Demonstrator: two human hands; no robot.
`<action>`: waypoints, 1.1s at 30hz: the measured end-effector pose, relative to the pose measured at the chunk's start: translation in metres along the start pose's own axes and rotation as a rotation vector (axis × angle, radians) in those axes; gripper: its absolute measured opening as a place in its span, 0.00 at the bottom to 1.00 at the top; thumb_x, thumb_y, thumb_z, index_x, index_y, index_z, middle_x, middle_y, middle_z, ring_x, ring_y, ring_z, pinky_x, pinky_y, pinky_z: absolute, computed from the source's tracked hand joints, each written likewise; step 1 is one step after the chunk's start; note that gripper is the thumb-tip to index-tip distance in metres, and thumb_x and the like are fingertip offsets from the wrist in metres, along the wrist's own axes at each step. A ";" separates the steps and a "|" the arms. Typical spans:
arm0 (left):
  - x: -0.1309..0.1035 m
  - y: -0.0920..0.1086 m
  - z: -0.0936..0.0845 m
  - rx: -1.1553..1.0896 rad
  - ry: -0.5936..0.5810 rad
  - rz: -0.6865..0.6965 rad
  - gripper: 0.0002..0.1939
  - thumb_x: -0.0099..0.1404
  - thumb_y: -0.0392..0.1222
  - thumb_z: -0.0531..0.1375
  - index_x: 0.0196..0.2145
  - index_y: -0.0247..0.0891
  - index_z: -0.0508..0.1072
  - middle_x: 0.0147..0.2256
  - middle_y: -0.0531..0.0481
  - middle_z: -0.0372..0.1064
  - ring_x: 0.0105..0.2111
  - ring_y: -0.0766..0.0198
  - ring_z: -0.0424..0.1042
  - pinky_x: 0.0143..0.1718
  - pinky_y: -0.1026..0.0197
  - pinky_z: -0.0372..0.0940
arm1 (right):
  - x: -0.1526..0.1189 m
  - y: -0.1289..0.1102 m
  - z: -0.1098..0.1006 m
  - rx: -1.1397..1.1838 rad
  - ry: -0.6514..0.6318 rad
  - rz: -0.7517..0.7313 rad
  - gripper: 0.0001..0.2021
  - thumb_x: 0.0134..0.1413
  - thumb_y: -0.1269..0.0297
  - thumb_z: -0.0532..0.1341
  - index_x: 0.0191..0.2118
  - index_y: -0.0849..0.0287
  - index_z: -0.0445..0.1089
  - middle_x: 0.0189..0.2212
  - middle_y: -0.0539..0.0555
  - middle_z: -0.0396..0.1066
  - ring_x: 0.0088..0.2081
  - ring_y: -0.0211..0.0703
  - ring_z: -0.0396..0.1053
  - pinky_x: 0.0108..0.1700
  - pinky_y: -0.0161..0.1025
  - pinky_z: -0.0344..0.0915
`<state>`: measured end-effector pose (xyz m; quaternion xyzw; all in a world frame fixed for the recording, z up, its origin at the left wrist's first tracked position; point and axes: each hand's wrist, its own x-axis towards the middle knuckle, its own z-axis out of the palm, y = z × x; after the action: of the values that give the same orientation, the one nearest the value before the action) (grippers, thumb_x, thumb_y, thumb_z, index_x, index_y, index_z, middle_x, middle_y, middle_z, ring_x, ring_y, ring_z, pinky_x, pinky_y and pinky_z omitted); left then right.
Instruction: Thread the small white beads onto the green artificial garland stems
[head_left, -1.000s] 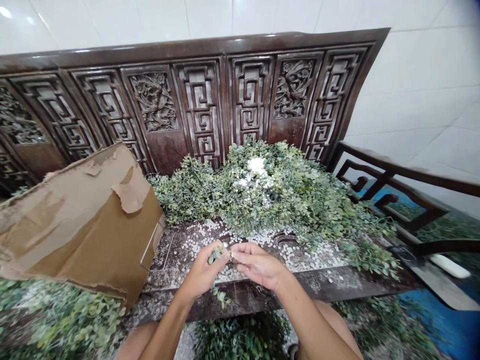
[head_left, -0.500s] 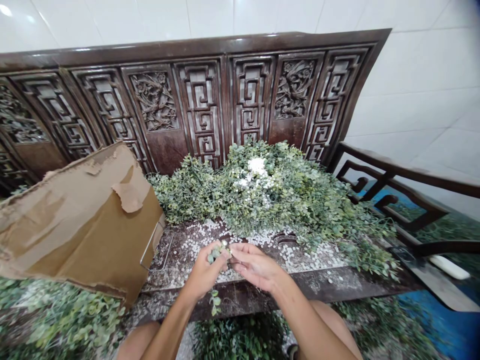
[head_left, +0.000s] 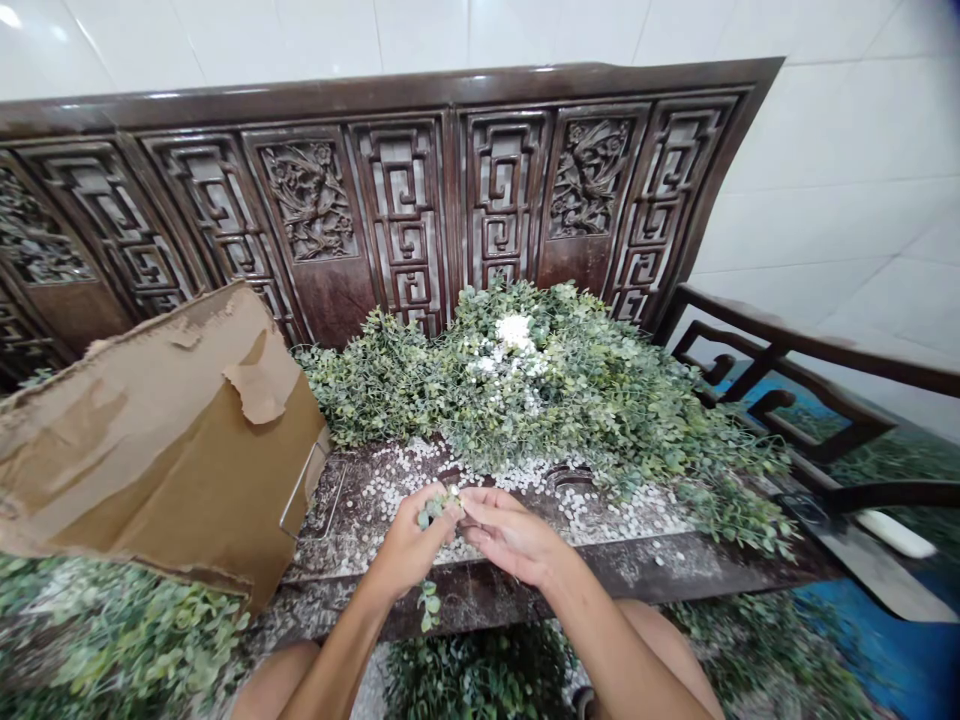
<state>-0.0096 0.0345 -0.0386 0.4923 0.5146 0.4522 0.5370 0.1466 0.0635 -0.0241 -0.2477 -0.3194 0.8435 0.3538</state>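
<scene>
My left hand (head_left: pixel 411 540) is closed around a small green leafy sprig (head_left: pixel 430 508). The sprig's lower end hangs below the hand, with a few round leaves over the bench's front edge. My right hand (head_left: pixel 514 530) meets the left at the sprig's upper tip, thumb and forefinger pinched together. A small white piece (head_left: pixel 453 491) shows between the two hands' fingertips. What exactly the right fingertips grip is hidden. Beneath and beyond the hands, many small white discs (head_left: pixel 390 495) lie scattered on the dark wooden bench (head_left: pixel 495 595).
A heap of leafy sprigs (head_left: pixel 600 380) fills the bench's back, with a pile of white discs (head_left: pixel 514 332) on top. At left leans a torn cardboard box (head_left: pixel 225 470) beside a bent wire (head_left: pixel 300 490). A broad metal blade (head_left: pixel 877 570) lies at right. More greenery (head_left: pixel 480 675) lies below.
Hardly anything differs. The white piece at the sprig's tip shows slightly more to the right, and both hands keep their place.
</scene>
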 end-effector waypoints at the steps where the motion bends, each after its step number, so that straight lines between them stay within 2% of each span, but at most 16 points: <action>1: 0.000 0.000 0.000 0.003 -0.001 -0.002 0.20 0.57 0.58 0.62 0.32 0.35 0.70 0.23 0.55 0.64 0.24 0.69 0.63 0.28 0.67 0.61 | 0.000 0.000 0.000 -0.004 -0.004 0.004 0.15 0.39 0.58 0.74 0.28 0.64 0.75 0.24 0.49 0.65 0.24 0.30 0.54 0.24 0.31 0.45; 10: -0.002 0.004 -0.003 -0.025 -0.023 -0.031 0.21 0.56 0.59 0.62 0.31 0.36 0.68 0.23 0.56 0.61 0.24 0.69 0.63 0.27 0.67 0.61 | -0.001 0.000 0.000 0.013 -0.046 0.048 0.14 0.39 0.59 0.74 0.27 0.64 0.74 0.22 0.48 0.63 0.23 0.29 0.49 0.24 0.33 0.42; 17: -0.002 0.005 -0.003 -0.018 -0.020 -0.045 0.24 0.54 0.60 0.63 0.35 0.35 0.69 0.26 0.55 0.63 0.26 0.68 0.65 0.29 0.66 0.63 | -0.001 0.004 -0.002 0.033 -0.001 0.034 0.13 0.38 0.60 0.74 0.27 0.63 0.74 0.22 0.48 0.64 0.23 0.30 0.52 0.24 0.33 0.44; 22: -0.002 0.005 -0.005 0.022 -0.036 -0.029 0.20 0.56 0.58 0.62 0.31 0.36 0.70 0.24 0.55 0.62 0.26 0.67 0.64 0.28 0.66 0.63 | -0.001 0.004 -0.004 0.043 -0.007 0.071 0.13 0.38 0.62 0.75 0.27 0.64 0.74 0.21 0.47 0.63 0.23 0.28 0.50 0.23 0.31 0.43; 28: -0.003 0.006 -0.006 0.059 -0.092 -0.011 0.18 0.56 0.56 0.62 0.32 0.36 0.71 0.25 0.54 0.64 0.27 0.66 0.64 0.27 0.66 0.62 | -0.001 0.005 -0.005 0.047 -0.026 0.059 0.12 0.40 0.62 0.74 0.28 0.63 0.75 0.22 0.48 0.66 0.22 0.28 0.50 0.24 0.32 0.45; 33: -0.005 0.009 -0.003 0.018 -0.035 -0.065 0.20 0.54 0.55 0.64 0.35 0.36 0.71 0.29 0.52 0.67 0.27 0.66 0.65 0.28 0.64 0.63 | 0.000 0.004 -0.008 0.057 -0.042 0.103 0.11 0.39 0.64 0.74 0.28 0.63 0.75 0.23 0.49 0.67 0.22 0.28 0.53 0.24 0.31 0.47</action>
<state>-0.0131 0.0306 -0.0294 0.4880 0.5247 0.4213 0.5559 0.1497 0.0647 -0.0320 -0.2356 -0.2894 0.8744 0.3102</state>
